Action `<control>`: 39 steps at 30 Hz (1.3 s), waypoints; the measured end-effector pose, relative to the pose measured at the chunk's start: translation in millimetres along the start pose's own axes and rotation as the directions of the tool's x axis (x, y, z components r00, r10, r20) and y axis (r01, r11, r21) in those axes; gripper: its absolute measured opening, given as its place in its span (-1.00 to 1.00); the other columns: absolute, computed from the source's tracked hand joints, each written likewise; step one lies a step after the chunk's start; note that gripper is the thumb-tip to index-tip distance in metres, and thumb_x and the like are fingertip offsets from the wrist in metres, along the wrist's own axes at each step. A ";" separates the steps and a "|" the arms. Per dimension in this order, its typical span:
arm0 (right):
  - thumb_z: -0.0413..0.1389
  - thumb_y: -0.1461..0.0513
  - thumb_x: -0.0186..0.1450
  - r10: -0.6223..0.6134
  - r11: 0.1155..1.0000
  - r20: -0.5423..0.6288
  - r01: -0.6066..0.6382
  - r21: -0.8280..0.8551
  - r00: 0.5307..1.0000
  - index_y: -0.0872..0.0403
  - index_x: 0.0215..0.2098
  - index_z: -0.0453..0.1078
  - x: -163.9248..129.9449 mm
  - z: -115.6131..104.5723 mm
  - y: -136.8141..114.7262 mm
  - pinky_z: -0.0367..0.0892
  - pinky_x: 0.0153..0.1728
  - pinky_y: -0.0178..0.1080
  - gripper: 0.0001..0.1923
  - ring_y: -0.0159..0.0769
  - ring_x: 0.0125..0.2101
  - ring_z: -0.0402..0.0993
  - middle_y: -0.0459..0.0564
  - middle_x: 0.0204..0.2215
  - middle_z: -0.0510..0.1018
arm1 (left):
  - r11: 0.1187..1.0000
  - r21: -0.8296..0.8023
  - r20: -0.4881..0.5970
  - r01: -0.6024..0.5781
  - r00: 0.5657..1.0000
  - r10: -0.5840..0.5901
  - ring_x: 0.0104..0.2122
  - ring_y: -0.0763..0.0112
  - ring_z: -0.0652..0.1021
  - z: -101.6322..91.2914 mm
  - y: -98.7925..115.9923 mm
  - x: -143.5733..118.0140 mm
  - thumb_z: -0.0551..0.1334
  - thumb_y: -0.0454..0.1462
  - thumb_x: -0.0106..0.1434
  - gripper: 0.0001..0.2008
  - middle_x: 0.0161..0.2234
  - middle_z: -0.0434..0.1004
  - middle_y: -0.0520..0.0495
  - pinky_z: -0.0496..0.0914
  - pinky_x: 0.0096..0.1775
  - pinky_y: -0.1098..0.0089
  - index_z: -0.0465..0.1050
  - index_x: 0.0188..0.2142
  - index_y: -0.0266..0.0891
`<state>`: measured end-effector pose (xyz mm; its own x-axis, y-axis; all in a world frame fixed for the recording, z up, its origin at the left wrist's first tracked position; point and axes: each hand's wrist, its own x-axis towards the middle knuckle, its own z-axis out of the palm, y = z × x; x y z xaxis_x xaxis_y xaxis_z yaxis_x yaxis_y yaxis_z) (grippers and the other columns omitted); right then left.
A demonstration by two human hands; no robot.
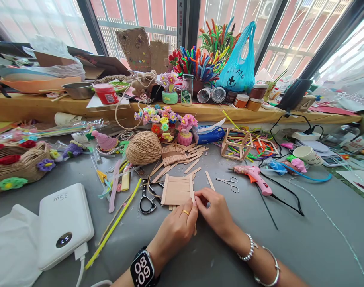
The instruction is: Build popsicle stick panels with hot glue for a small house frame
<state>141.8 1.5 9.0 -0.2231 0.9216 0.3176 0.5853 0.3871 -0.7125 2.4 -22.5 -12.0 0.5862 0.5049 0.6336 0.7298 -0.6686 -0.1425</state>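
In the head view, a small flat panel of popsicle sticks (pixel 176 190) lies on the grey table (pixel 289 243), near the front edge, straight ahead of the person. It is pale, bare wood: several sticks set side by side, with one upright stick along its left edge and another along its right. Loose sticks (pixel 182 157) are scattered just behind it, beside a ball of jute twine (pixel 144 148).

Both forearms come in from the bottom of the picture and meet at the panel's lower right corner. The left hand (pixel 176 229), with a gold ring and a smartwatch (pixel 142 269) on its wrist, lies palm down, its fingers curled toward the right-hand stick. The right hand (pixel 214 211), wearing a bead bracelet and a bangle, angles in from the right with the wrist low over the table.

The fingertips of both hands are pressed together on a thin wooden stick (pixel 195 217) that runs down from the panel's right edge between the two hands; each hand pinches it, thumb against forefinger.

Black-handled scissors (pixel 147 197) lie just left of the panel, small silver scissors (pixel 229 183) and a pink glue gun (pixel 255 177) to its right, and a white power bank (pixel 64 223) well off to the left.
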 end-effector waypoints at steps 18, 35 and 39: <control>0.00 0.38 0.10 0.025 0.998 -0.007 -0.025 0.065 1.000 0.08 -0.49 0.32 2.7 -1.5 0.8 0.23 -0.52 -0.39 -0.89 -0.44 -0.57 0.30 -0.14 -0.57 0.39 | 0.998 -0.048 -0.063 0.034 0.997 -0.037 -0.35 0.27 0.56 -5.3 -1.1 5.5 0.01 -0.47 0.18 -0.80 -0.34 0.54 -0.30 0.46 -0.36 0.39 0.31 -0.21 -0.44; -0.24 0.22 0.31 -0.303 0.881 -0.081 0.247 -0.403 0.949 0.08 -0.47 0.18 3.2 2.8 7.1 0.19 -0.42 -0.27 -0.73 -0.27 -0.45 0.20 -0.01 -0.51 0.30 | 0.152 -0.843 0.335 0.516 0.724 -0.603 -0.35 0.36 0.55 -16.5 0.3 12.4 0.07 -0.30 0.21 -0.93 -0.37 0.51 -0.07 0.45 -0.29 0.36 0.29 -0.31 -0.26; -0.27 0.24 0.32 -0.305 0.860 -0.057 0.249 -0.445 0.951 0.08 -0.49 0.19 3.0 3.5 8.0 0.18 -0.43 -0.28 -0.70 -0.27 -0.46 0.20 -0.01 -0.52 0.29 | 0.088 -0.847 0.371 0.524 0.700 -0.610 -0.34 0.32 0.55 -16.8 -0.5 12.4 0.08 -0.28 0.21 -0.90 -0.36 0.52 -0.11 0.44 -0.27 0.30 0.30 -0.32 -0.28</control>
<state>143.1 7.5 2.0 -0.3463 0.7568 0.5544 0.7949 0.5506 -0.2551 3.4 -25.1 8.8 0.0957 0.9638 0.2489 0.0735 -0.2562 0.9638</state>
